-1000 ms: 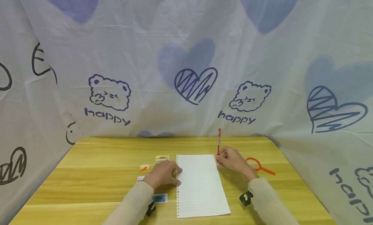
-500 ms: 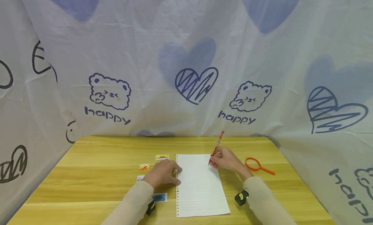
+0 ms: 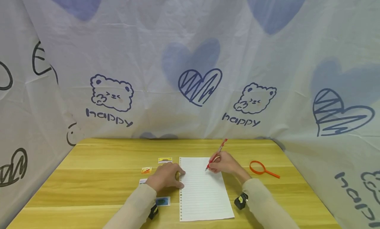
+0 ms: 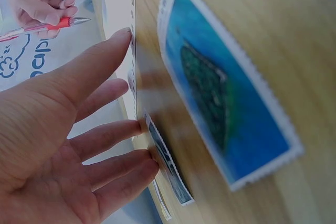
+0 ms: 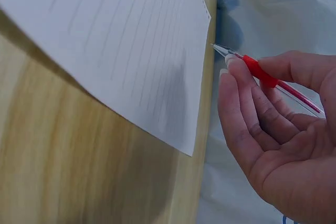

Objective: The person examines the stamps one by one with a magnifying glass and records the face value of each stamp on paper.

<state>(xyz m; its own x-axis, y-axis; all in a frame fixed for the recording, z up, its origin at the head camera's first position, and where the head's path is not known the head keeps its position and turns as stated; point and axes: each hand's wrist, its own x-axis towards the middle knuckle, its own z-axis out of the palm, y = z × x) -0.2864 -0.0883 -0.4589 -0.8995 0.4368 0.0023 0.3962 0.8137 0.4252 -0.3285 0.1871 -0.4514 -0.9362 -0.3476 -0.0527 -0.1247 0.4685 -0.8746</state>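
A lined sheet of paper (image 3: pixel 205 192) with punched holes down its left edge lies on the wooden table. My left hand (image 3: pixel 165 177) rests at that edge, thumb and fingertips touching the paper, the fingers spread and fairly straight in the left wrist view. Between thumb and fingers my right hand (image 3: pixel 222 162) pinches a red gel pen (image 5: pixel 260 71), its bare tip pointing left and down over the upper part of the sheet. In the right wrist view the tip appears above the paper; whether it touches is hard to tell. No writing shows on the sheet.
Stamps lie around my left hand: a blue one (image 4: pixel 226 87), a yellow one (image 3: pixel 165 160), a small orange-and-yellow one (image 3: pixel 146 170), and another partly hidden by the hand. An orange-red magnifying glass (image 3: pixel 264 170) lies to the right. A printed cloth (image 3: pixel 154 57) hangs behind the table.
My right hand has moved left from beside the paper's right edge to over the sheet, and the pen has gone from upright to slanted. The left hand has stayed in place.
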